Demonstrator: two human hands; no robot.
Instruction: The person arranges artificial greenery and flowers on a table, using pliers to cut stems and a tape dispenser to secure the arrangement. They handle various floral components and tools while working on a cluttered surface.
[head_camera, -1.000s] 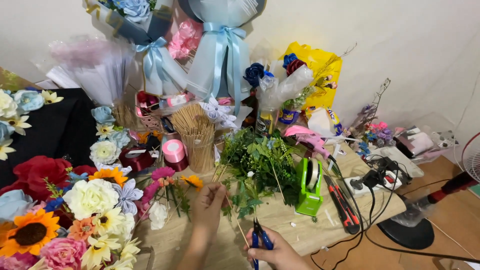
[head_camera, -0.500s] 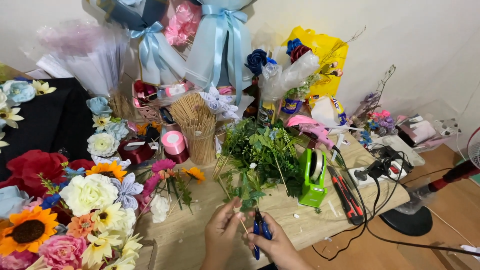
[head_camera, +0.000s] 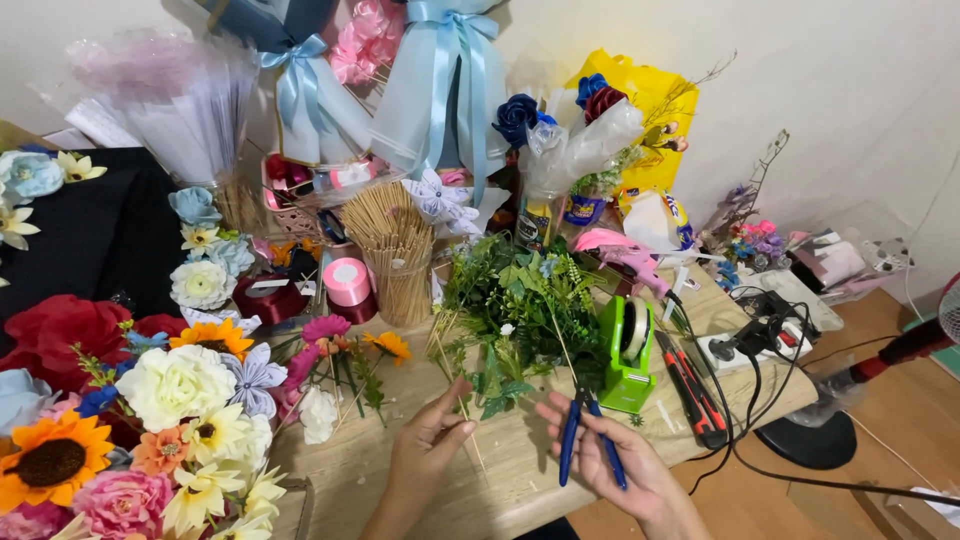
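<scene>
Cluttered wooden table (head_camera: 400, 470) lies below me: my left hand (head_camera: 425, 450) pinches a thin wooden stick (head_camera: 462, 412) beside the greenery (head_camera: 520, 310), my right hand (head_camera: 615, 465) grips blue-handled pliers (head_camera: 585, 440).

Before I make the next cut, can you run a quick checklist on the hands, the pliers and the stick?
1. Right hand grips the blue-handled pliers: ok, fingers wrapped round both handles.
2. Left hand holds the thin wooden stick: ok, pinched between fingertips.
3. Plier tips closed on the stick: cannot tell, the tips sit against the green foliage.
4. Left fingers away from the plier tips: ok, a gap shows between the hands.
5. Spare sticks at hand: ok, a full cup of wooden sticks stands behind the foliage.
6. Green tape dispenser within reach: ok, beside the right hand.
</scene>
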